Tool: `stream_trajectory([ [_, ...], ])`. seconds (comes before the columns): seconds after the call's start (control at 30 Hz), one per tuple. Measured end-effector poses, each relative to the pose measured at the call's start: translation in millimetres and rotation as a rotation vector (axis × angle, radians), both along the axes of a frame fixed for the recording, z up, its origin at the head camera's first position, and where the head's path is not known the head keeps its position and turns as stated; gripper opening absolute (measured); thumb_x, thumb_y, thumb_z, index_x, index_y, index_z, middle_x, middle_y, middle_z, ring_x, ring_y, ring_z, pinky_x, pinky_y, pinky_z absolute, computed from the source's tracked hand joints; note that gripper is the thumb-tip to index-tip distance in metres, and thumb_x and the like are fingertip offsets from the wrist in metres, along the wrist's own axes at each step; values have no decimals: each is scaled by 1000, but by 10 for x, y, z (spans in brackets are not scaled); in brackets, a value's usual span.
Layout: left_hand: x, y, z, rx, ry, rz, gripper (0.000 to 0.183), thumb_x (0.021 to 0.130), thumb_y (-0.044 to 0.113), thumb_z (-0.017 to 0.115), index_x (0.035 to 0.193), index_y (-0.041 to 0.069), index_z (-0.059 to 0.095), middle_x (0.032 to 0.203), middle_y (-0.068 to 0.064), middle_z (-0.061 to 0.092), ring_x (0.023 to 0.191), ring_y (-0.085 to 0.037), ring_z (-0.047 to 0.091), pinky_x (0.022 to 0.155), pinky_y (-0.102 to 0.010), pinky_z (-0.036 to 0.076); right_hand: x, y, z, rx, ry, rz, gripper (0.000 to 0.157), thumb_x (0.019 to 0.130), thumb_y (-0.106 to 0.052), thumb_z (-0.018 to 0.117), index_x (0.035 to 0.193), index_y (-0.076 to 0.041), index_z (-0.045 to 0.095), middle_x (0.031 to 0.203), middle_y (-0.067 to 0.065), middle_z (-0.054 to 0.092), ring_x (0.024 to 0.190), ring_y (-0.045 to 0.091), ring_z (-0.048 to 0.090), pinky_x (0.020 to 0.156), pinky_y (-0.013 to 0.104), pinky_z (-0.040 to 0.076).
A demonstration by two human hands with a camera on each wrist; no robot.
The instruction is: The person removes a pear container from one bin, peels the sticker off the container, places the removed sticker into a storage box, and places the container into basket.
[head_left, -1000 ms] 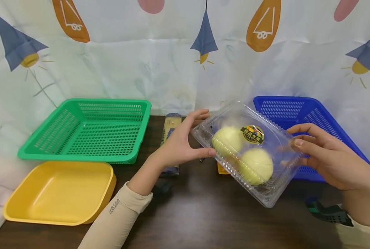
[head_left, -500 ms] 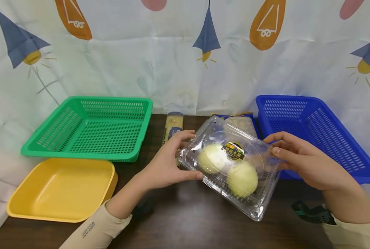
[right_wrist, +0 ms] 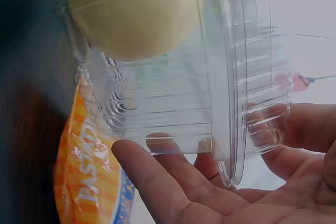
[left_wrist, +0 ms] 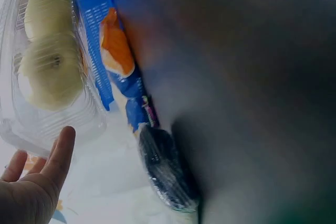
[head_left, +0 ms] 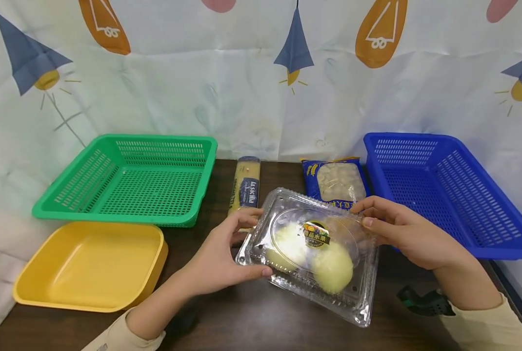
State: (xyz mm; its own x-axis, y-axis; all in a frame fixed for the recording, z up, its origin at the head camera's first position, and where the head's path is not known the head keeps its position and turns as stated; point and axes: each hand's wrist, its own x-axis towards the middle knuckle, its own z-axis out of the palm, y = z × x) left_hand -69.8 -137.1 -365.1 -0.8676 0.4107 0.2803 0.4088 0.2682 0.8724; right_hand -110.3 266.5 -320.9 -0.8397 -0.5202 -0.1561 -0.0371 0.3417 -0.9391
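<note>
A clear plastic clamshell box [head_left: 318, 214] is held tilted over the dark table in the head view. Inside lie two round, pale yellow-green fruits [head_left: 332, 269], under a lid with a dark label. My left hand [head_left: 212, 263] grips the left end, thumb along the near side and fingers behind. At the far right corner my right hand [head_left: 414, 239] holds the box, its thumb on top. The right wrist view shows the fingers [right_wrist: 152, 182] bent around the box's end. From the left wrist view, the left fingertips [left_wrist: 62, 145] touch the box's narrow end.
Behind the box lie a spaghetti pack [head_left: 247, 183] and a blue pasta bag [head_left: 337, 180]. A green basket [head_left: 111, 217] and a yellow tub [head_left: 90, 307] stand at left, a blue basket [head_left: 507, 251] at right. A patterned curtain [head_left: 243, 97] hangs behind the table.
Both hands have brought the box left and nearer, lowering it and tilting its lid further upward. The blue pasta bag has come into view behind it.
</note>
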Motion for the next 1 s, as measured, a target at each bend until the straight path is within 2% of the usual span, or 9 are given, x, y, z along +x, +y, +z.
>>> stream_trajectory([
  [0.1, 54, -38, -36, 25, 6, 0, 70, 76, 26, 104, 132, 23, 63, 156, 8, 56, 141, -20, 57, 106, -42, 58, -5, -25, -29, -1, -3, 10, 32, 118, -23, 52, 145, -6, 54, 143, 21, 55, 118, 28, 69, 89, 40, 61],
  [0.23, 99, -99, -58, 61, -5, -18, 67, 74, 20, 105, 128, 21, 66, 154, 4, 58, 138, -23, 59, 103, -42, 60, -13, -55, -64, -2, -11, 12, 31, 118, -23, 53, 144, -6, 55, 139, 22, 58, 118, 28, 69, 87, 41, 61],
  [0.37, 167, -161, -86, 78, -62, -39, 84, 75, 16, 105, 145, 21, 59, 153, 1, 57, 133, -26, 63, 103, -41, 60, -24, -107, -115, 5, -10, 26, 29, 117, -21, 54, 142, -7, 57, 133, 22, 61, 116, 30, 66, 87, 41, 61],
  [0.47, 213, -201, -114, 75, -96, -54, 99, 75, 15, 104, 158, 21, 50, 153, -1, 54, 131, -28, 63, 104, -40, 59, -26, -156, -150, 21, -17, 35, 29, 117, -22, 55, 142, -8, 59, 138, 21, 58, 119, 33, 64, 89, 41, 61],
  [0.63, 257, -261, -153, 9, -109, -97, 98, 74, 21, 106, 157, 23, 53, 163, 0, 42, 128, -30, 59, 102, -40, 60, -27, -219, -203, 45, -32, 48, 29, 117, -22, 55, 142, -9, 60, 144, 20, 55, 125, 39, 61, 91, 44, 60],
  [0.83, 285, -302, -165, -51, -157, -143, 92, 73, 29, 107, 150, 28, 57, 177, -1, 24, 126, -29, 58, 97, -39, 61, -37, -276, -295, 71, -27, 55, 26, 116, -21, 56, 139, -11, 64, 137, 18, 56, 113, 36, 58, 86, 41, 59],
  [1.0, 277, -294, -178, -93, -196, -176, 88, 71, 35, 107, 145, 32, 59, 179, 7, 15, 124, -26, 55, 94, -37, 62, -56, -312, -364, 58, -41, 61, 25, 116, -20, 57, 137, -9, 65, 131, 19, 61, 111, 32, 62, 85, 41, 62],
])
